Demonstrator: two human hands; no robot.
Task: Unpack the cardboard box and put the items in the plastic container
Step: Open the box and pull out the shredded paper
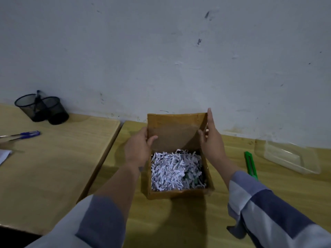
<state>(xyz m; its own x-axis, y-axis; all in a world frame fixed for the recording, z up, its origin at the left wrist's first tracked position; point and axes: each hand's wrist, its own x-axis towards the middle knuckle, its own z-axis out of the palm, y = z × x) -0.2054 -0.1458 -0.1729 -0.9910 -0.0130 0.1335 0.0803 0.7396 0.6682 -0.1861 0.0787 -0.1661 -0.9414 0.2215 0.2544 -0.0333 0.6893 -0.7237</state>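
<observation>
Head view: all notes below come from this one view.
Cardboard box: sits on the near-centre of the yellow desk, lid flap stood upright at its far side.
My left hand: grips the flap's left edge, thumb curled onto its inner face, fingers behind.
My right hand: holds the flap's right edge, fingers nearly straight and pointing up along it, thumb on the inner face.
Contents: shredded white paper fills the box; something dark and greenish shows at its right, too dim to identify.
Plastic container: clear, on the desk far right, near the wall, well apart from the box.
Green cutter: lies between box and container, beside my right sleeve.
Left desk: two black mesh cups at the far edge, blue pens nearer.
</observation>
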